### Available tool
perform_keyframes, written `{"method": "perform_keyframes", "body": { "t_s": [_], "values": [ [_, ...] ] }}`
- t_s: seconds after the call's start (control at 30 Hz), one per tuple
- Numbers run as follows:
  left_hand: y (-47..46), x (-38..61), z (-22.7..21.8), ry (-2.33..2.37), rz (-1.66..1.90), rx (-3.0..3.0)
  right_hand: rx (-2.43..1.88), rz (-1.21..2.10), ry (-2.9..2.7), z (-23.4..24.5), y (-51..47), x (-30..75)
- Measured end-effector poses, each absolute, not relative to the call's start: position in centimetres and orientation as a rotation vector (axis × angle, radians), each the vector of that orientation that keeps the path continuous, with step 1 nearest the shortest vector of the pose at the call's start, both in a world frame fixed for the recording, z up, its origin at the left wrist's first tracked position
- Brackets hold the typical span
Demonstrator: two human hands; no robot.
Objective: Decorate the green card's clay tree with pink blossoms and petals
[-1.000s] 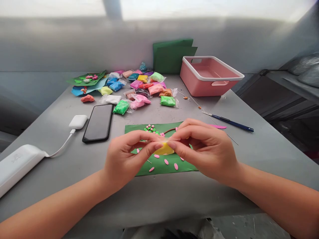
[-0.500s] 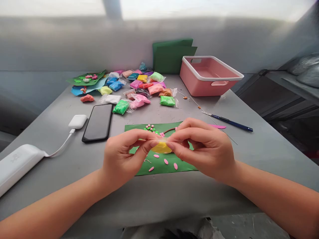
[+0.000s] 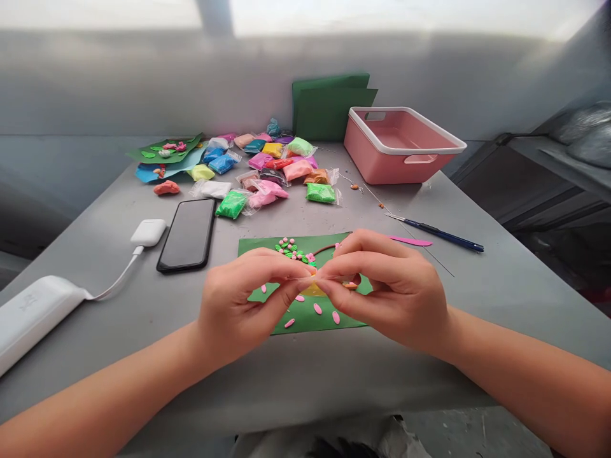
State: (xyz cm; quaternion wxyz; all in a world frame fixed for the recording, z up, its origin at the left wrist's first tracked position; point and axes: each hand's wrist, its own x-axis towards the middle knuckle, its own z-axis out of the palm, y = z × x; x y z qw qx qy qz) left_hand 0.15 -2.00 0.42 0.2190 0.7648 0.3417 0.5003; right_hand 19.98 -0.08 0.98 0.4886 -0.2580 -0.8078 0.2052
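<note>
My left hand (image 3: 255,292) and my right hand (image 3: 384,286) meet above a green sheet (image 3: 305,321), thumbs and fingertips pinched together. Between them is a small clear packet of yellow clay (image 3: 313,289), gripped at its upper edge and mostly hidden by my fingers. On the sheet beneath, pink ovals (image 3: 317,309) lie scattered toward the near side. Toward its far side sits a cluster of pink balls and green leaves (image 3: 289,247), with a brown curved stem (image 3: 324,249) beside it.
Bagged clay (image 3: 267,191) in many colours is heaped at the back. A pink basket (image 3: 382,159) stands at the back right, near a dark blue craft knife (image 3: 443,236) and a pink strip (image 3: 413,241). A phone (image 3: 187,235) and white power bank (image 3: 41,318) lie left.
My hands have drawn closer together, fingertips now nearly touching. Less of the yellow packet shows between them, and it has tipped away or lower.
</note>
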Motion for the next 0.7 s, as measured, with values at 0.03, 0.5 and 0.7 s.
{"method": "perform_keyframes", "body": {
  "t_s": [0.03,0.5,0.7],
  "values": [
    [-2.02,0.20,0.40,0.966,1.373,2.085,-0.641,0.502,-1.964,1.04,-0.09,19.98],
    [-2.20,0.49,0.35,1.112,1.419,1.965,-0.738,0.691,-1.896,1.17,-0.03,20.13],
    [-2.40,0.47,0.63,1.029,1.370,2.047,-0.744,0.743,-1.895,1.25,-0.27,20.03]
  ]
}}
